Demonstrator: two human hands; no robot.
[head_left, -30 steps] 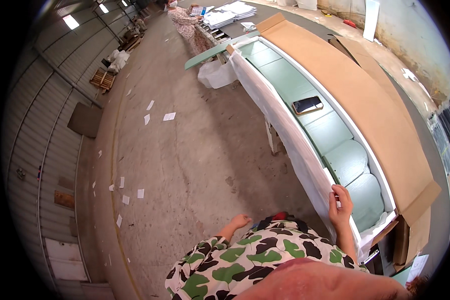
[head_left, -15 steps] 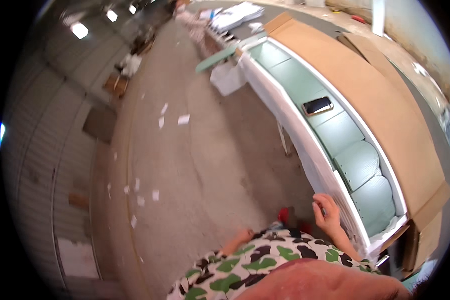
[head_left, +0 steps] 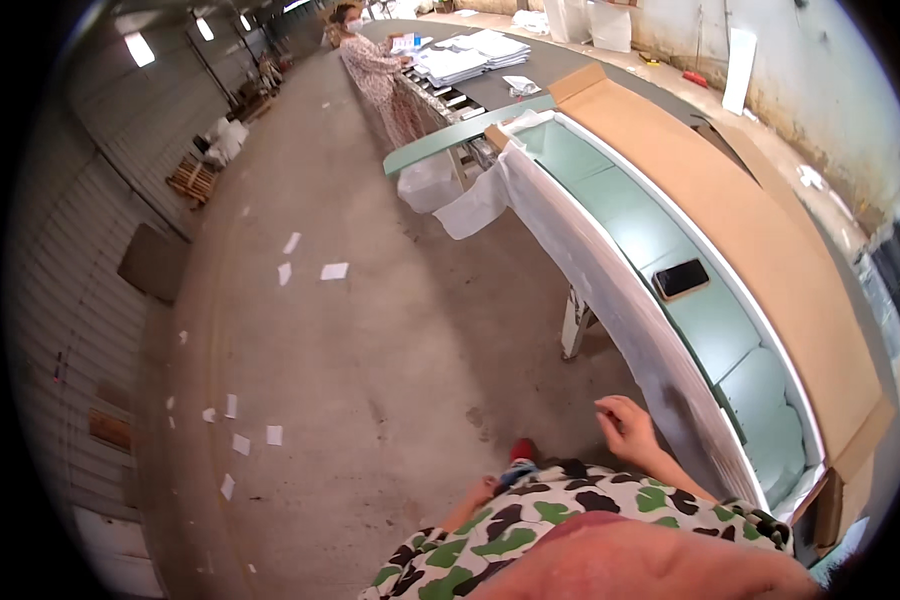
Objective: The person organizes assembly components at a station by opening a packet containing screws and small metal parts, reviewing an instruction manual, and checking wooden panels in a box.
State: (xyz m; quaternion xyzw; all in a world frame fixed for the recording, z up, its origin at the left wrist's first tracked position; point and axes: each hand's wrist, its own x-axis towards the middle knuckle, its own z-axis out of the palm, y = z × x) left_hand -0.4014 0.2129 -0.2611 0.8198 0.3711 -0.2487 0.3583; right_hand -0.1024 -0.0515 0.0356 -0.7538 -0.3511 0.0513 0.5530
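Note:
My right hand (head_left: pixel 625 425) hangs in the air just left of the long white-framed panel (head_left: pixel 610 275), a little apart from its edge, fingers loosely curled and holding nothing. My left hand (head_left: pixel 482 492) is low beside my camouflage shirt (head_left: pixel 560 520), mostly hidden by it; I cannot make out its fingers. The panel lies on a table with several pale green cushions (head_left: pixel 720 330) inside it. A dark phone (head_left: pixel 682 278) rests on one cushion. A long brown cardboard sheet (head_left: pixel 740 220) lies along the panel's far side.
Concrete floor (head_left: pixel 370 330) with scattered white paper scraps stretches to my left. A white plastic sheet (head_left: pixel 475 205) hangs off the panel's far end. Another person (head_left: pixel 375 70) stands at a far table with paper stacks (head_left: pixel 470 55). A wooden pallet (head_left: pixel 192 180) sits by the corrugated wall.
My right hand has let go of the panel's white edge and dropped away to the left of it. The view has swung so the panel now runs further off to the right.

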